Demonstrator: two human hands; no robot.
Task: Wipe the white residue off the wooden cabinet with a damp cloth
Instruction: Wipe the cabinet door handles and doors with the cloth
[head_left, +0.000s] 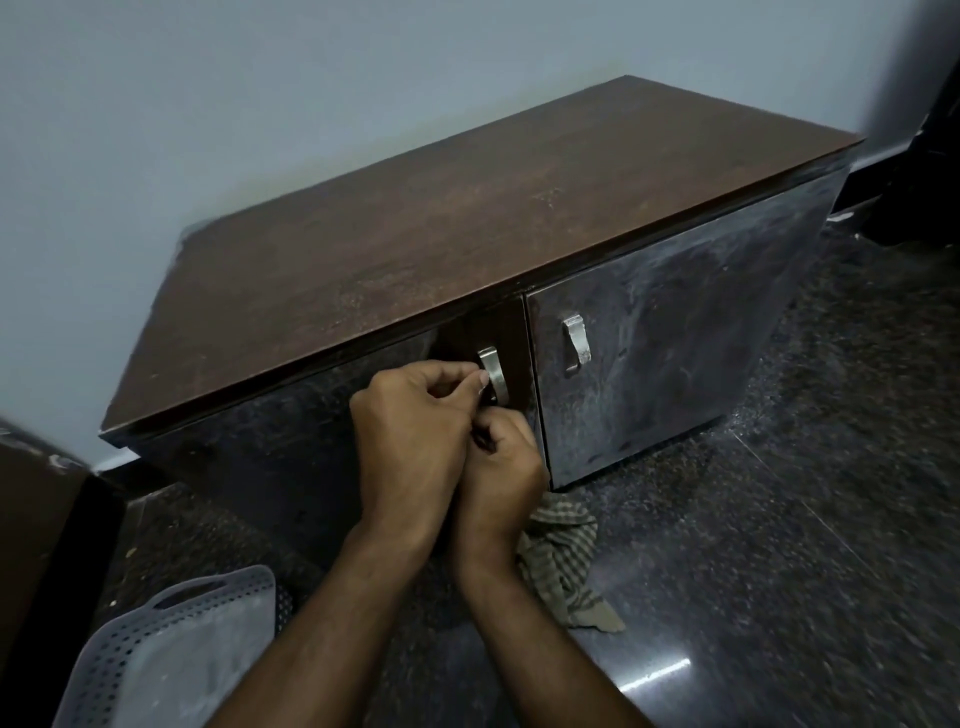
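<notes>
1. The left hand (410, 431) is curling its fingers at the left door's handle (493, 375) of the wooden cabinet (415, 218) — the right hand (506, 467), fisted just beneath, is blocking whatever it's pinching.
2. The checked cloth (563, 561) is lying on the floor (779, 519) below the right wrist.
3. A perforated grey basket (171, 654) is sitting down-left of the left forearm; white residue is streaking the right door (675, 332).

I am looking into what seems to be a room of a home. A low wooden cabinet (467, 234) with two doors and metal handles (575, 345) stands against a plain pale wall (208, 104). The floor (779, 519) is dark polished stone with speckles. A grey perforated plastic basket (171, 649) sits on the floor near the cabinet, like a household laundry basket.
</notes>
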